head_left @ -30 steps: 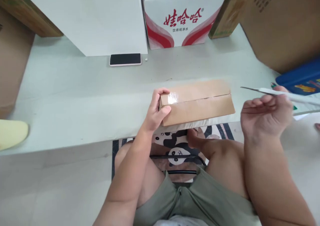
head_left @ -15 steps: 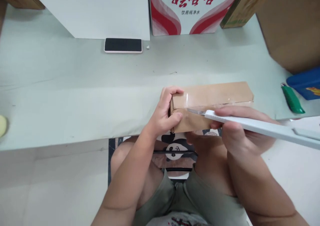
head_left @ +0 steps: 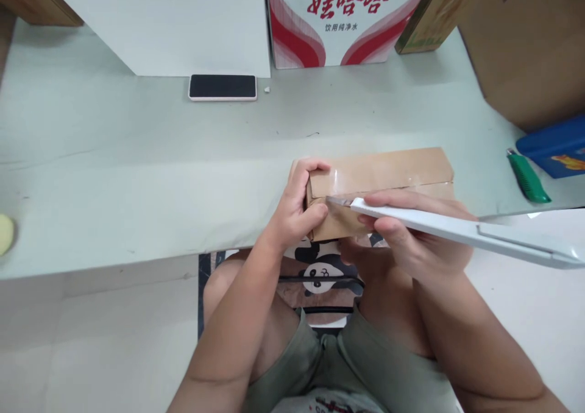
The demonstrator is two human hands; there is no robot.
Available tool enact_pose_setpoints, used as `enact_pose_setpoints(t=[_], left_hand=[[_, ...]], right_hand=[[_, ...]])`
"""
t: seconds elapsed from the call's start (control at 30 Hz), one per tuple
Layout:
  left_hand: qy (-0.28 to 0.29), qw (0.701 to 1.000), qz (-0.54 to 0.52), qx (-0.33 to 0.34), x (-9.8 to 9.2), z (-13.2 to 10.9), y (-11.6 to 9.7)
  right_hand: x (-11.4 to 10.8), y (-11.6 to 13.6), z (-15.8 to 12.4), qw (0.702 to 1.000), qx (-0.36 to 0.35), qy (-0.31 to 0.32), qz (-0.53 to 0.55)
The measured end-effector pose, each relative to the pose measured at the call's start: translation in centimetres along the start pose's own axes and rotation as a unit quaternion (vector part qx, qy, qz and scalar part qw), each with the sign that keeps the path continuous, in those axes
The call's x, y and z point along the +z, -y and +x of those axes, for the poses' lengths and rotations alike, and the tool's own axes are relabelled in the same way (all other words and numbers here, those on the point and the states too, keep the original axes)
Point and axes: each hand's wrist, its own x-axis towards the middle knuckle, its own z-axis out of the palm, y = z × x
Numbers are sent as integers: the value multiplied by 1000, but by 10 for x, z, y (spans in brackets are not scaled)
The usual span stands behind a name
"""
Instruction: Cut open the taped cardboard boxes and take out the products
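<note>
Cardboard box (head_left: 388,168): right of centre in the frame, along the front edge of the desk (head_left: 137,187). Left hand (head_left: 297,204): grip clamped on the box's left end, thumb (head_left: 315,216) on top. Right hand (head_left: 425,254): grip closed around a white-handled knife (head_left: 457,229), blade (head_left: 339,201) at the seam (head_left: 425,186). Principal hazard: the tip points leftward, just beside that thumb; a slip could, in my judgement, cut it. Secondary: the box lies so near the edge that hard pressure might tip it towards the legs (head_left: 384,288). Contents, unseen, could be scored by deep pressure.
</note>
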Motion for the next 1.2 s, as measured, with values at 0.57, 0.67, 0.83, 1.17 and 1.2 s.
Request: enact_pose_setpoints(t=[0.57, 0.67, 0.83, 1.17, 1.2], left_hand=[[-8, 999, -12, -42, -1, 1, 0], [-4, 998, -15, -57, -1, 1, -2], [6, 996, -16, -84, 0, 1, -7], [1, 998, 0, -60, 0, 0, 1], [1, 999, 1, -51, 0, -1, 3]], right_hand=[[16, 10, 19, 988, 149, -40, 6], [14, 16, 24, 983, 174, -50, 2], [9, 16, 18, 983, 169, -61, -28], [12, 11, 16, 982, 142, -116, -33], [12, 9, 15, 979, 139, -147, -40]])
